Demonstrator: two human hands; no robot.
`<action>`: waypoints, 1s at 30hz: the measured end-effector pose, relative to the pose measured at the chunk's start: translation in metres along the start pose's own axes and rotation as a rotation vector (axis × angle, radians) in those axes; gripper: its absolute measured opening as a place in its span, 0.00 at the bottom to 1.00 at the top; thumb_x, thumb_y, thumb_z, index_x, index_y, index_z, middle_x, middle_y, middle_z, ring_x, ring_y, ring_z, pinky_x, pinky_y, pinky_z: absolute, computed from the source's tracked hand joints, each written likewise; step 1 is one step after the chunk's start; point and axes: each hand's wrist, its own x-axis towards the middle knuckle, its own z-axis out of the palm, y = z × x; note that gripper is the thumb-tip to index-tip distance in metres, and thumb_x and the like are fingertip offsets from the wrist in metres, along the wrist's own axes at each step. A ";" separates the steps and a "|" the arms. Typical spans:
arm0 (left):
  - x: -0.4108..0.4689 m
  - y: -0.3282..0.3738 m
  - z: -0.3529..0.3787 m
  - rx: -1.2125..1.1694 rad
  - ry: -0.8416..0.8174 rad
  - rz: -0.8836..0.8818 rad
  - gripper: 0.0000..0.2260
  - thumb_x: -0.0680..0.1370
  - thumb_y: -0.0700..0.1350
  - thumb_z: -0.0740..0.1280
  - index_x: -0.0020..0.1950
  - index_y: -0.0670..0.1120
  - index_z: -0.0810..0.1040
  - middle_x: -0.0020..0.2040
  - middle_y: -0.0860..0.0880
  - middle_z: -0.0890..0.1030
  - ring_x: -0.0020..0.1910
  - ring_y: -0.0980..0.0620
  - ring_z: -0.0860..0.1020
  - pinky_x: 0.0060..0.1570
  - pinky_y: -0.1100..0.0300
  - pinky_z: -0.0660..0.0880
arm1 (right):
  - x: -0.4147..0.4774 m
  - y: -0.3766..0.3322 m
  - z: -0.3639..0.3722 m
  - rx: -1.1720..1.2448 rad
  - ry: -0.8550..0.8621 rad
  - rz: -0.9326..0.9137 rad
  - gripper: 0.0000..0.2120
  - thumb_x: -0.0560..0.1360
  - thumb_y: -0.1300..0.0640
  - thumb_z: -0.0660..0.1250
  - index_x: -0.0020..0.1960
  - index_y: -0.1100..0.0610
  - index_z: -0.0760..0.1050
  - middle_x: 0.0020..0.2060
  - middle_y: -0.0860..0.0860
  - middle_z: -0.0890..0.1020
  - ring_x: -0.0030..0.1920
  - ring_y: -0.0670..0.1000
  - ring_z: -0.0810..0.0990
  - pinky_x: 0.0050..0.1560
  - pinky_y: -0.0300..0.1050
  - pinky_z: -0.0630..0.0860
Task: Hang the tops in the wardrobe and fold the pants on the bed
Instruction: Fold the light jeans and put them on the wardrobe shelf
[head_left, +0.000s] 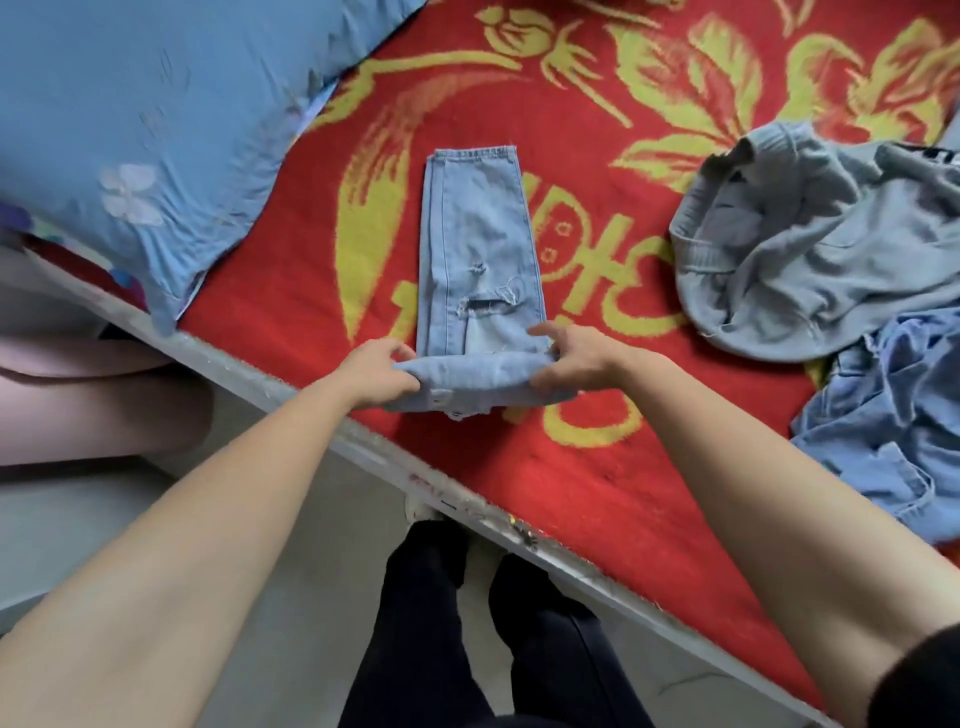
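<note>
Light blue ripped jeans lie folded lengthwise on the red and yellow blanket, legs pointing away from me. Their near end is rolled up into a thick fold. My left hand grips the left end of that fold. My right hand grips its right end, fingers curled over the top. A grey-blue garment lies crumpled at the right, and a blue denim piece lies bunched below it.
A blue pillow fills the upper left of the bed. The bed's pale metal edge runs diagonally in front of me. My legs in dark trousers stand on the grey floor beside it.
</note>
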 end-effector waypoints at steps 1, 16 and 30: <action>0.014 0.002 -0.006 -0.051 0.074 -0.019 0.17 0.70 0.42 0.70 0.59 0.47 0.77 0.53 0.43 0.81 0.48 0.45 0.80 0.46 0.55 0.77 | 0.012 0.001 -0.009 0.062 0.047 0.012 0.42 0.69 0.46 0.73 0.78 0.52 0.59 0.66 0.55 0.76 0.57 0.51 0.77 0.54 0.40 0.72; 0.130 -0.031 0.058 0.551 0.028 0.344 0.45 0.72 0.61 0.68 0.80 0.50 0.46 0.80 0.42 0.41 0.78 0.44 0.39 0.76 0.44 0.46 | 0.120 0.028 0.060 -0.722 0.262 -0.113 0.48 0.69 0.54 0.66 0.81 0.50 0.41 0.79 0.60 0.39 0.79 0.63 0.39 0.78 0.60 0.45; 0.140 -0.027 0.064 0.796 -0.002 0.366 0.41 0.75 0.41 0.67 0.80 0.43 0.44 0.79 0.37 0.43 0.78 0.36 0.45 0.74 0.44 0.57 | 0.135 0.026 0.062 -0.688 0.205 -0.055 0.44 0.72 0.55 0.69 0.80 0.50 0.49 0.78 0.60 0.53 0.77 0.64 0.54 0.65 0.56 0.72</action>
